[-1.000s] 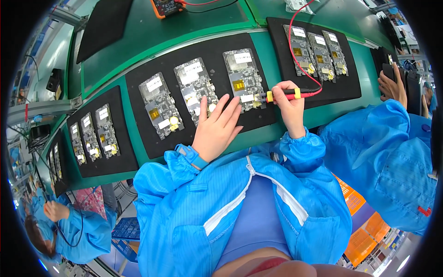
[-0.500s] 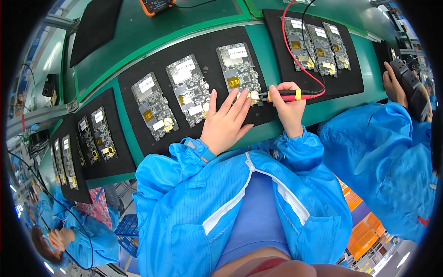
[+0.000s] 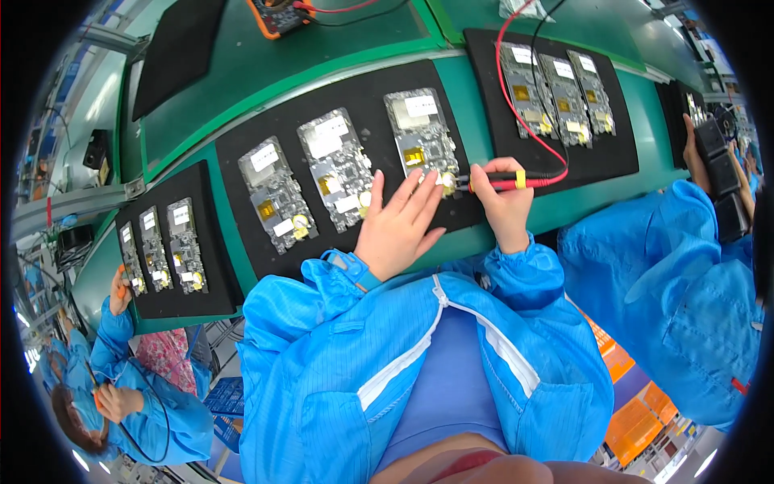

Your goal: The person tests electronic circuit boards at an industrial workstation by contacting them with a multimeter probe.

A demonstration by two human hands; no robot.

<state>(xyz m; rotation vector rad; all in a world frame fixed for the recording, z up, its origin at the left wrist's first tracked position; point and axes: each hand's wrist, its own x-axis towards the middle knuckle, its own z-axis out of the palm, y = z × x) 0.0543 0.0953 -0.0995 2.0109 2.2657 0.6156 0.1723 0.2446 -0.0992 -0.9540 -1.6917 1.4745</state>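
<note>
My left hand (image 3: 401, 222) lies with fingers spread, its fingertips at the near edge of the rightmost circuit board (image 3: 431, 133) on the middle black mat (image 3: 367, 105). In my right hand (image 3: 505, 208) are a red test probe (image 3: 506, 185) and a black test probe, held together, with a yellow band around the red one. The probe tips meet that board's near right corner, beside a round yellow-and-white part (image 3: 444, 180); exact contact is too small to see. Two similar boards lie left of it, a middle one (image 3: 334, 165) and a left one (image 3: 276, 194).
An orange multimeter (image 3: 278, 16) stands at the back, with red and black leads. Three boards rest on a right-hand mat (image 3: 617, 157), crossed by the red lead (image 3: 504, 73). More boards lie on a left mat (image 3: 211, 266), where a co-worker's hand (image 3: 121, 290) reaches. Another person (image 3: 657, 274) works at right.
The view has shifted slightly. My hands keep their places at the board. At the left, the co-worker's hand has come up to the boards, and a nearer mat with boards no longer shows.
</note>
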